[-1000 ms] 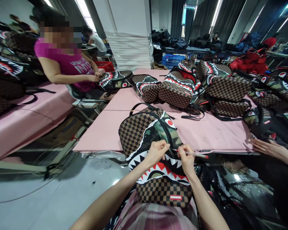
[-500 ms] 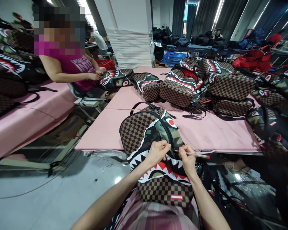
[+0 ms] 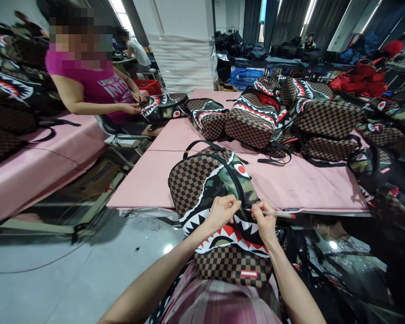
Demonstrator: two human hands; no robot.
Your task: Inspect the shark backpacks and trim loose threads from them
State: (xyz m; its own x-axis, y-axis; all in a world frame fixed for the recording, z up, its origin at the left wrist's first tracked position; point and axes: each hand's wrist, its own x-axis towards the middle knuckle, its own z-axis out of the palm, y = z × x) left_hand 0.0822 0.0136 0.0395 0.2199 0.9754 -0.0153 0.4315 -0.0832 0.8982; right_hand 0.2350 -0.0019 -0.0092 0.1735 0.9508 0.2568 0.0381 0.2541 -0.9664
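Note:
A backpack [image 3: 195, 180] in brown-and-black checks, with camouflage patches and a printed shark mouth, leans between my lap and the table edge. My left hand [image 3: 222, 210] is closed in a pinch over its front, beside the black zip band; what lies between those fingertips is too small to make out. Just to the right, my right hand [image 3: 263, 218] grips a slim clear pen [image 3: 283, 215] with a red end. The pen's tip points left, toward the zip band and my left fingertips. A black carry handle [image 3: 202, 142] arches at the bag's top.
Similar backpacks [image 3: 253, 119] are heaped across the pink table [image 3: 155, 180]. On the left, a person in a magenta shirt [image 3: 87, 87] handles another shark-print bag [image 3: 165, 107]. A blue crate [image 3: 245, 78] and red bags [image 3: 361, 78] are farther back. Dark bags crowd the lower right.
Both hands keep nearly the same places on the backpack, with the pen still in my right hand. The view has shifted slightly. The person at left has shifted their hands a little.

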